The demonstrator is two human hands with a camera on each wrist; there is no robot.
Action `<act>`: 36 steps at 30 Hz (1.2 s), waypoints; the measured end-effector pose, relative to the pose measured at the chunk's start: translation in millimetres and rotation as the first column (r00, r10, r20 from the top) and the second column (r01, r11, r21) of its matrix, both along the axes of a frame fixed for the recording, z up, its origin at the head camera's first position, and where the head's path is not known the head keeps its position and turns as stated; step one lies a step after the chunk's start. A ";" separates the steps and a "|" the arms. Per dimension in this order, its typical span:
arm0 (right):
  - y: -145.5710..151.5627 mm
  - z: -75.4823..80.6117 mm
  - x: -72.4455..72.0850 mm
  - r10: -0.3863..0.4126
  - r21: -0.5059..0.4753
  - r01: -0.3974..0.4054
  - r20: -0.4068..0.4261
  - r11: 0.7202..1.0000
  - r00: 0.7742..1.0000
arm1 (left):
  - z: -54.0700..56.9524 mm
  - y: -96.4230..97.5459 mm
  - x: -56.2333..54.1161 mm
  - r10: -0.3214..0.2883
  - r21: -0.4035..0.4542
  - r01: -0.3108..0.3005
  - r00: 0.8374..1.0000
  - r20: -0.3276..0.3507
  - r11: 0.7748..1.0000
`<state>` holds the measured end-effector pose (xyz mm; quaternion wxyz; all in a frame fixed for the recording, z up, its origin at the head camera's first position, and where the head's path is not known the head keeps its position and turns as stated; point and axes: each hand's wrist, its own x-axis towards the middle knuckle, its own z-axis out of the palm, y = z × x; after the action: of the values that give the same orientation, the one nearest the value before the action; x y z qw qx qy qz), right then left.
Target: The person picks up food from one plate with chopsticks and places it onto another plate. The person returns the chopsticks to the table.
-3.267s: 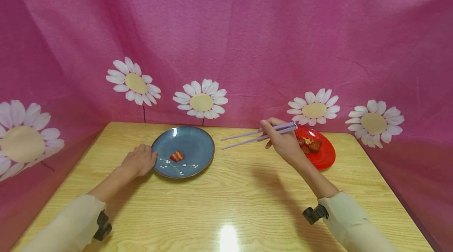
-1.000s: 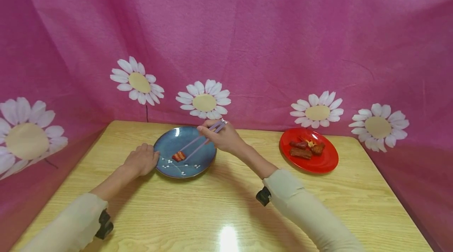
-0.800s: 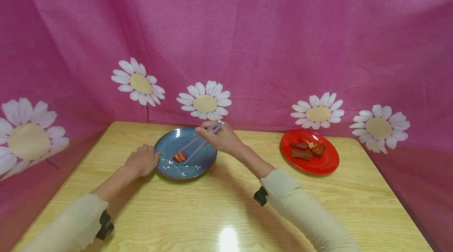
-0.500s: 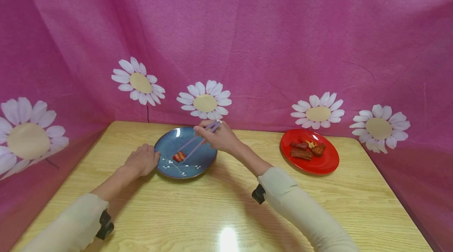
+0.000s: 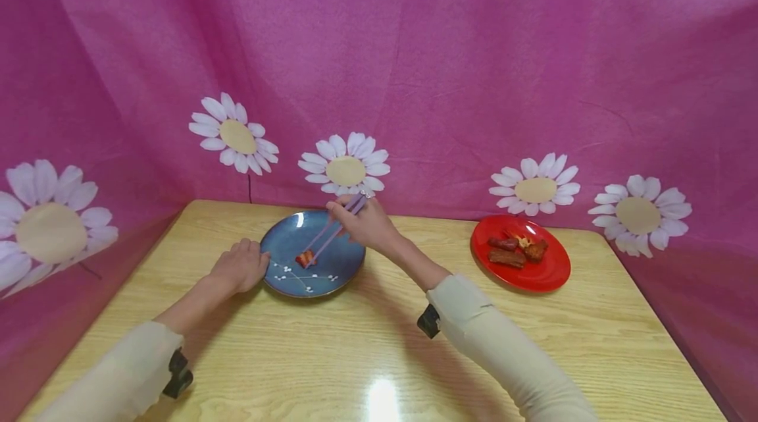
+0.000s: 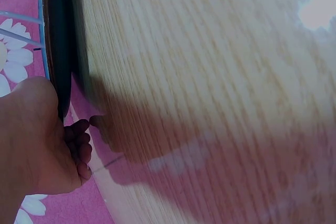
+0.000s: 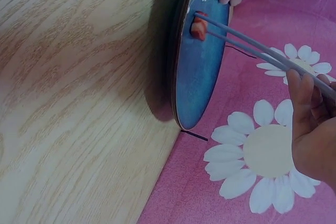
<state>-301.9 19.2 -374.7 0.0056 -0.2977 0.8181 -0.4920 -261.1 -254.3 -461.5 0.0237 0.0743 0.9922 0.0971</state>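
A blue plate [image 5: 337,247] with white blossoms painted near its front lies at the left of the table. At its left rim, my left hand [image 5: 239,268] grips the edge, thumb over the top and fingers curled below, as the left wrist view shows. My right hand [image 5: 372,224] reaches over the plate's far right side, holding purple chopsticks [image 7: 262,49]. Between the chopstick tips sits a small red-and-cream streaky piece of meat [image 5: 306,259], one tip on either side. Whether it is lifted off the plate I cannot tell.
A red plate [image 5: 551,270] at the back right bears several brown meat pieces [image 5: 506,258] and a yellowish shred garnish. The wooden table [image 5: 331,356] ends at a pink cloth [image 5: 438,79] with printed daisies, which rises behind and on both sides.
My right hand has come left from beside the red plate to the blue one. The chopstick tips have drawn together on the meat, which has shifted slightly right and away. The left hand stays put.
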 end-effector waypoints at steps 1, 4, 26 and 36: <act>0.2 0.7 0.1 -0.008 0.000 0.008 -0.004 1.000 1.000 | 0.5 0.1 0.1 0.000 0.001 0.000 1.000 0.000 1.000; 1.2 2.0 -0.7 -0.026 0.002 0.026 -0.014 1.000 1.000 | 1.5 -0.2 0.5 0.002 0.005 -0.002 1.000 -0.003 1.000; 3.3 10.1 -4.1 -0.021 0.030 0.023 -0.079 0.999 0.997 | 1.2 0.6 0.4 0.003 0.003 -0.003 1.000 -0.009 1.000; 8.7 12.2 -2.1 -0.081 0.040 0.091 -0.214 0.995 0.973 | 1.4 1.3 1.3 0.008 0.010 -0.008 1.000 0.001 1.000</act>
<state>-304.0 27.9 -362.5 -0.0956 -0.3125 0.8382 -0.4367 -259.8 -253.0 -460.1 0.0235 0.0706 0.9920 0.1020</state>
